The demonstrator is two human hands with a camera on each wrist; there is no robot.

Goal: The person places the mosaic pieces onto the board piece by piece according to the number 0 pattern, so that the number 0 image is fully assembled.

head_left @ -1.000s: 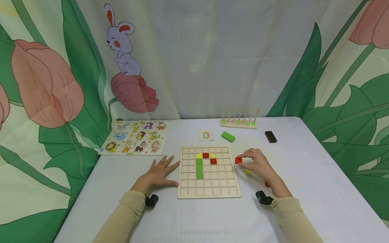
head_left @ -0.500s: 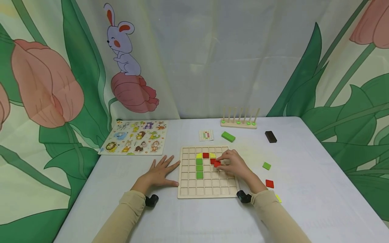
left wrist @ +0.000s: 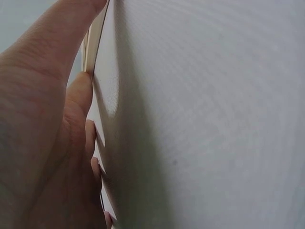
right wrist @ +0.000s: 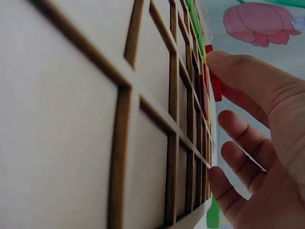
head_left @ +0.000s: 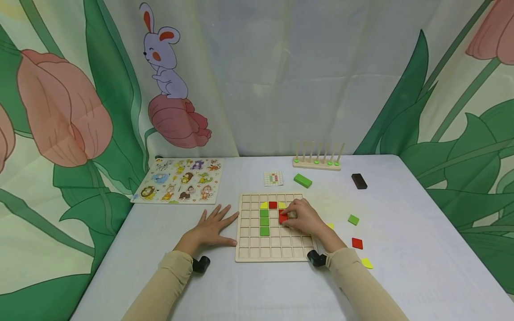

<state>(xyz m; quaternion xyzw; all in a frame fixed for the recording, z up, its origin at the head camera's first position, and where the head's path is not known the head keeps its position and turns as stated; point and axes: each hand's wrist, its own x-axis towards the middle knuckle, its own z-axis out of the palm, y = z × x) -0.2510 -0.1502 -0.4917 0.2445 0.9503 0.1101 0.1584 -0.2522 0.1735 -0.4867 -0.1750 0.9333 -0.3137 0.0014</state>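
Placement seems underway: right hand (head_left: 307, 220) pinches a red tile (right wrist: 217, 89) over the board (head_left: 277, 254), left hand (head_left: 209, 232) spread and empty; next likely calls for careful alignment.

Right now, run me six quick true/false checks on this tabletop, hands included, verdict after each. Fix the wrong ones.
1. The right hand pinches a red tile. True.
2. The left hand is curled into a fist. False: the left hand lies with fingers spread at the left edge of the grid board.
3. Three green tiles sit in one column of the grid board. True.
4. The pattern card lies on the grid board. False: the pattern card lies beyond its far edge.
5. The peg stand is left of the animal board. False: the peg stand is right of the animal board.
6. The black object is right of the green block. True.
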